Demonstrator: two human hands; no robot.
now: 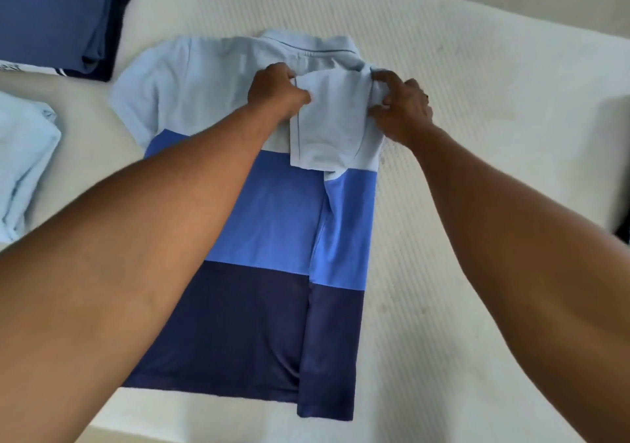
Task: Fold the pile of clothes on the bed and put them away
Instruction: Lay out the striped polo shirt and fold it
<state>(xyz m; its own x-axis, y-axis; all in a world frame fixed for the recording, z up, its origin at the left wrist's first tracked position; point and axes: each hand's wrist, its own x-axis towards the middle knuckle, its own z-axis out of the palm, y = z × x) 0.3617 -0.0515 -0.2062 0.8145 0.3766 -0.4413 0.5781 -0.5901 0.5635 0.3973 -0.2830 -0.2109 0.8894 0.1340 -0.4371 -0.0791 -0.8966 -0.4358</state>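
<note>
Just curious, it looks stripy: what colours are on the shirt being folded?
The polo shirt has three broad bands: pale blue, mid blue, navy. Head view.

No lettering, label, brand or number can be read here. The only candidate is a dark print on a white cloth garment [24, 66] at the left edge of the view, cut off and too blurred to make out.

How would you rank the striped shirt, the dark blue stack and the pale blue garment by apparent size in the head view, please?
1. Striped shirt, clearly largest.
2. Dark blue stack.
3. Pale blue garment.
The frame edge crops the last two, so their order is unsure.
</note>
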